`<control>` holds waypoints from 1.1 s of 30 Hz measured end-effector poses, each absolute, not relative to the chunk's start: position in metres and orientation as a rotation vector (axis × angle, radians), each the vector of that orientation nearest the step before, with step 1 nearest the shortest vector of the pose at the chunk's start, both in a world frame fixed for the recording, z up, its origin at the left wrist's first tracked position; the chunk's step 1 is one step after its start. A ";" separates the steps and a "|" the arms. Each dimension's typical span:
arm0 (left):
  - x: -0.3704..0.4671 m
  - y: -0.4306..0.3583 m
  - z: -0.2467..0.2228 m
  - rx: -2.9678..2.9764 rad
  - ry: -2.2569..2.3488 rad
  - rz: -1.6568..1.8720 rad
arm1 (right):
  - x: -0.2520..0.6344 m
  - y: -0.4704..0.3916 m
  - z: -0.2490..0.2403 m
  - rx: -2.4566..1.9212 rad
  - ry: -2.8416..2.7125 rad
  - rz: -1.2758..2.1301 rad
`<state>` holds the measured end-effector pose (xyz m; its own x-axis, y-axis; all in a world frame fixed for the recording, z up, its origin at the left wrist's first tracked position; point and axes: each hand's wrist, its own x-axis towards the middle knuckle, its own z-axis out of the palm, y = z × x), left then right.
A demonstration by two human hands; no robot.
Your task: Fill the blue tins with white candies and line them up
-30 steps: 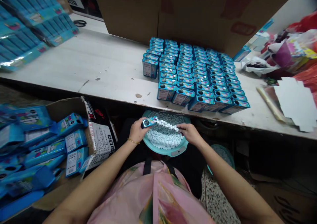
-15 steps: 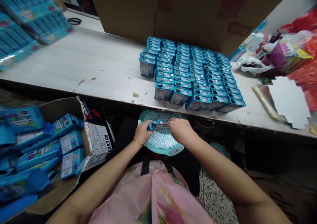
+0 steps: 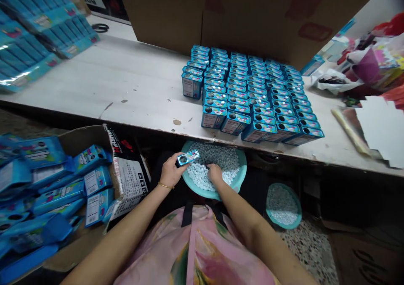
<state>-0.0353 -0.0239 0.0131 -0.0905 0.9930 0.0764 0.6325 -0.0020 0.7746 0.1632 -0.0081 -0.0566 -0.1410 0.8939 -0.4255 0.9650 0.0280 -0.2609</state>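
Observation:
My left hand (image 3: 172, 170) grips a small blue carton (image 3: 188, 157) over the left rim of a turquoise basin (image 3: 242, 167). The carton's printed top faces up and has a dark round hole; a few white bits lie at its right end. White pellets (image 3: 200, 178) fill the basin. My right hand (image 3: 215, 174) is down in these pellets, closed, its fingertips hidden. What it holds, if anything, I cannot make out.
Rows of blue cartons (image 3: 238, 119) stand on the white table (image 3: 139, 96). An opened cardboard box (image 3: 129, 167) at left holds more cartons. Wrapped packs (image 3: 47, 22) and black scissors (image 3: 100, 27) lie at the back left. A smaller basin (image 3: 299, 217) of pellets sits low on the right.
My right hand has moved from beside the carton down into the pellets; the clear tool seen between my hands no longer shows. My left hand has shifted slightly left with the carton.

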 end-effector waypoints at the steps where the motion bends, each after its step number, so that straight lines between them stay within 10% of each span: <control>1: -0.036 -0.024 0.014 1.667 1.765 0.929 | 0.160 -0.006 -0.063 1.996 2.157 -0.857; 12: -0.036 -0.015 0.011 1.664 1.809 0.973 | 0.242 -0.006 -0.009 2.066 2.245 -1.549; 23: 0.001 -0.016 0.000 1.985 1.656 0.830 | 0.203 -0.009 0.126 1.570 2.393 -0.437; 33: -0.005 -0.019 -0.004 1.924 1.602 0.906 | 0.202 -0.017 0.152 1.543 2.379 -0.304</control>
